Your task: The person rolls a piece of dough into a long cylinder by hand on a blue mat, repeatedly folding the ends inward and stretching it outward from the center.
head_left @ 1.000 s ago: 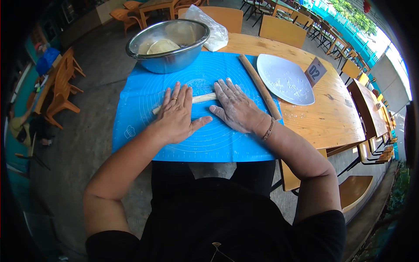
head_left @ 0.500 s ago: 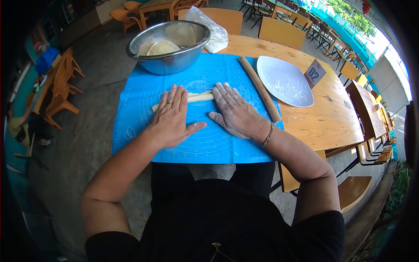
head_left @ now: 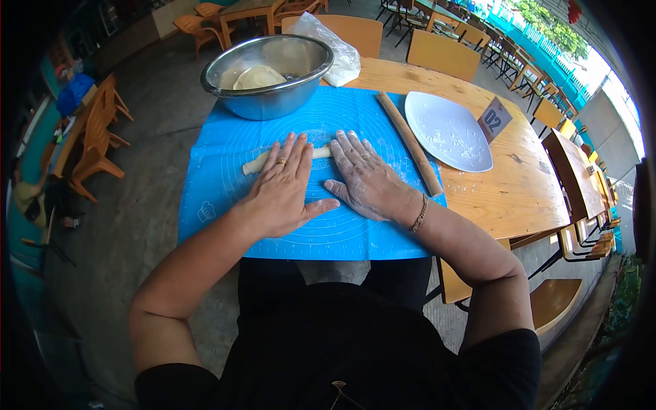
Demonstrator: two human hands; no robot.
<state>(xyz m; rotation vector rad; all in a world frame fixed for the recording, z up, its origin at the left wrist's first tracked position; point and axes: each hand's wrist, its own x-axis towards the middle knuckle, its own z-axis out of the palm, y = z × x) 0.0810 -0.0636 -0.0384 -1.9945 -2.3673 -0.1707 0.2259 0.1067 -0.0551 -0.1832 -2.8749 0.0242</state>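
Note:
A pale rope of dough [head_left: 320, 153] lies crosswise on a blue silicone baking mat [head_left: 225, 147] marked with rings. My left hand [head_left: 283, 184] rests flat over the rope's left part, fingers stretched out, and a short dough end sticks out to its left. Dusted with flour, my right hand [head_left: 365, 174] lies flat at the rope's right end, fingers a little spread. Between the two hands a short stretch of dough shows; what is under the fingers is hidden. Neither hand grips anything.
A metal bowl [head_left: 266, 102] holding a dough ball [head_left: 258, 77] stands at the mat's far left, beside a plastic bag of flour [head_left: 342, 65]. To the right lie a rolling pin [head_left: 408, 143], a floury white plate [head_left: 447, 130] and a number card [head_left: 495, 119] on the wooden table [head_left: 519, 184].
My left hand has slid right along the dough, closer to my right hand, and its thumb reaches further right. My right hand has barely moved.

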